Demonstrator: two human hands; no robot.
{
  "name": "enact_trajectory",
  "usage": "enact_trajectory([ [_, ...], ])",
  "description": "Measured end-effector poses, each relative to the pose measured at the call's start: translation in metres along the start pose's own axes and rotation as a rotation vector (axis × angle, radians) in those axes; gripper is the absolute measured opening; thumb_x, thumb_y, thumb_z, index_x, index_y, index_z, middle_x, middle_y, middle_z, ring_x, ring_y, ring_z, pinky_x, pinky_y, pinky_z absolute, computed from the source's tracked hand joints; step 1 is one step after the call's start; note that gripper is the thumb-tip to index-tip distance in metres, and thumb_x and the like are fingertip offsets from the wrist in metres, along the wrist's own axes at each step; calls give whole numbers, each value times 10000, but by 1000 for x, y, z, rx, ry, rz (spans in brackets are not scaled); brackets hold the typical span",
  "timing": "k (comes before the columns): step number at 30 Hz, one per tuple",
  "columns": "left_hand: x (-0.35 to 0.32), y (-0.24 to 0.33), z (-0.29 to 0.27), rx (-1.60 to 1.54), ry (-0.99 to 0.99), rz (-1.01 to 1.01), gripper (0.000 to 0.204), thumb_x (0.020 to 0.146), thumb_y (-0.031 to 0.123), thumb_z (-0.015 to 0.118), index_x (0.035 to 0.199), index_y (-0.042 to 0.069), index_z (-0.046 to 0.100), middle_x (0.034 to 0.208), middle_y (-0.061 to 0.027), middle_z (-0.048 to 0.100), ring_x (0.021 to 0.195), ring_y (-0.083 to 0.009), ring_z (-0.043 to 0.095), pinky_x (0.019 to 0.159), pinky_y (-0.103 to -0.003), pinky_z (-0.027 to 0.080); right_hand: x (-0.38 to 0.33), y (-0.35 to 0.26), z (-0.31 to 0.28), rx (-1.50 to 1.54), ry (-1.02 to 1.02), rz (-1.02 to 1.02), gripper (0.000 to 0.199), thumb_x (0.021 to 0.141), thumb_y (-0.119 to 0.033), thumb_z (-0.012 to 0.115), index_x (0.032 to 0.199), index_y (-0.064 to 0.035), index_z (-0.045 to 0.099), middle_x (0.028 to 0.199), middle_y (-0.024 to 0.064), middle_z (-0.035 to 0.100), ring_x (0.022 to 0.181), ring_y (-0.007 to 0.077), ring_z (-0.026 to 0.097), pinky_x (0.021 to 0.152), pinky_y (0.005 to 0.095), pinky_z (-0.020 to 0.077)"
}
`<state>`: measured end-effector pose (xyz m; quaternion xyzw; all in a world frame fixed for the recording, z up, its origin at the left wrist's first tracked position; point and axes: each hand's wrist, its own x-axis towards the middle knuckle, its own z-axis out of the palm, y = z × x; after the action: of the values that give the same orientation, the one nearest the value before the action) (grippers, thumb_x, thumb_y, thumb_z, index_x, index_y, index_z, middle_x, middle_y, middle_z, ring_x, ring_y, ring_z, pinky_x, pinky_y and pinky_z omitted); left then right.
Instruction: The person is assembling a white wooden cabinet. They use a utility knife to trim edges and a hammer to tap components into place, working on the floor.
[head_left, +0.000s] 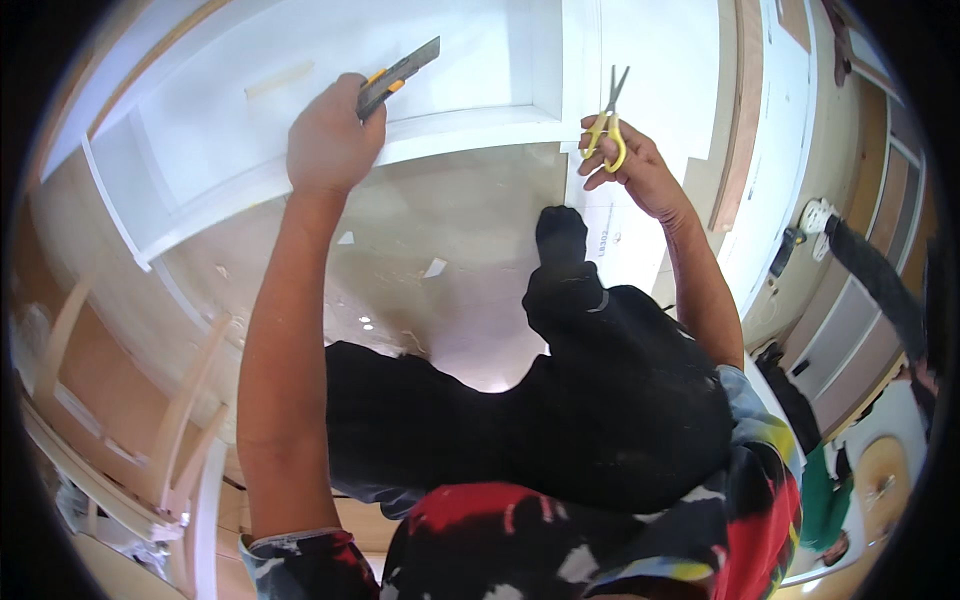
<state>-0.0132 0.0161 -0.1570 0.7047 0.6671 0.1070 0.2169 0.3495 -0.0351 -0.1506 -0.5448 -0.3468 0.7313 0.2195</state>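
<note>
Two cutting tools are up at once: the left hand (330,140) is closed around a grey utility knife with a yellow slider (398,78), blade out over the white recessed cabinet panel (330,100). The right hand (630,165) pinches yellow-handled scissors (608,125), tips up, beside the panel's frame. A slip could nick the right hand or score the paint. No containers are visible.

A pale beige smooth floor (470,215) fills the middle, dotted with small white scraps (434,267). A white-painted wooden cabinet frame (330,90) lies across the top. Unpainted light wooden slats (190,400) lean at the lower left. Brown and white panelled doors (880,250) line the right side under bright, even light.
</note>
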Motion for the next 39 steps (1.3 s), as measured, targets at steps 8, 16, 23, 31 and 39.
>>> enact_trajectory([
  [8,-1,-5,9,16,122,38,239,860,203,659,1076,112,612,891,-116,667,830,-335,649,721,-435,517,7,14,-15,151,-202,-7,720,889,-462,707,1366,-9,414,1078,99,555,884,212,661,669,366,593],
  [16,-34,20,22,14,656,138,290,794,85,740,1067,95,642,923,-101,670,818,-313,647,720,-367,528,11,1,-25,-130,-333,-128,678,913,-385,688,1393,13,422,1201,127,592,871,169,655,756,324,574],
  [23,-112,81,96,-529,1202,-759,208,933,173,667,907,-25,606,695,-8,568,579,-110,535,535,-282,448,-15,-34,-81,-564,-544,154,449,871,-194,749,1278,-39,637,906,35,681,796,101,608,751,268,521],
  [31,-108,163,134,-1286,891,-928,255,939,247,683,905,9,595,637,-11,535,521,-86,515,478,-238,429,37,-47,-91,-767,-749,58,458,862,-174,758,1277,-19,641,799,-5,643,675,71,563,634,228,509],
  [39,-105,188,128,-1435,814,-870,265,936,260,691,958,8,613,748,-35,609,617,-100,577,535,-248,467,76,-68,-71,-800,-851,171,611,777,-345,809,1258,-4,650,838,49,666,756,124,624,652,270,582],
])
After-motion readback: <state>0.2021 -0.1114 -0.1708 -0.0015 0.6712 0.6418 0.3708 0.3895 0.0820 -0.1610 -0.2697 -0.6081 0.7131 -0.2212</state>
